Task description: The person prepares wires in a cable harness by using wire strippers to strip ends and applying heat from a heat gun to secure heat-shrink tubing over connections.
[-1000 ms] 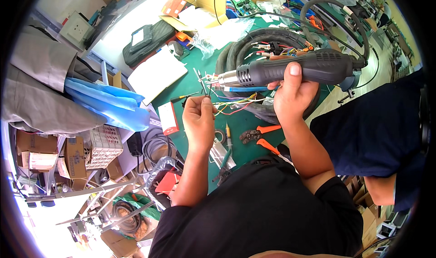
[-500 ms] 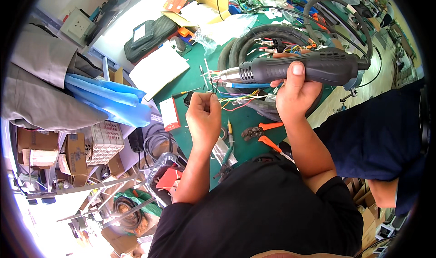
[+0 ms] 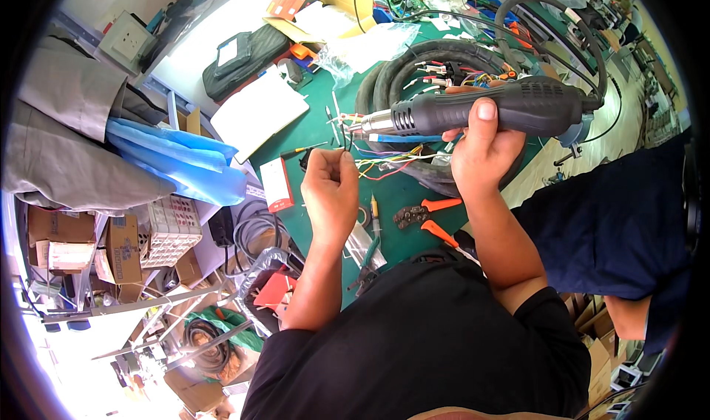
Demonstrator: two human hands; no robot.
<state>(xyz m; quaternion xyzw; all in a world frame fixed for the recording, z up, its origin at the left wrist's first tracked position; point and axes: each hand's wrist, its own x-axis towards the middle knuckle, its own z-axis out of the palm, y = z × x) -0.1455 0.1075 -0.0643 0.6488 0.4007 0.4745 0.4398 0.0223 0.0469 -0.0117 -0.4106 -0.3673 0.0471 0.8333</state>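
My right hand (image 3: 482, 153) grips a black hot air gun (image 3: 518, 108), thumb along its body, with the metal nozzle (image 3: 373, 124) pointing left. Just below that nozzle, my left hand (image 3: 330, 192) pinches a thin dark wire (image 3: 349, 145) whose tip is near the nozzle's end; whether they touch I cannot tell. Several coloured wires (image 3: 388, 162) spread out to the right of my left hand. Behind the gun lies a coil of thick black cable (image 3: 405, 59) with connectors.
On the green mat (image 3: 310, 108) are orange-handled crimpers (image 3: 421, 214), a white pad (image 3: 255, 113), a red-white box (image 3: 275, 185) and open cartons (image 3: 318, 17). Grey and blue clothing (image 3: 89, 131) hangs left. Another person in dark blue (image 3: 599, 227) is close on the right.
Over the last second my left hand has moved slightly right and up toward the nozzle. The gun has shifted slightly right in the picture along with my right hand.
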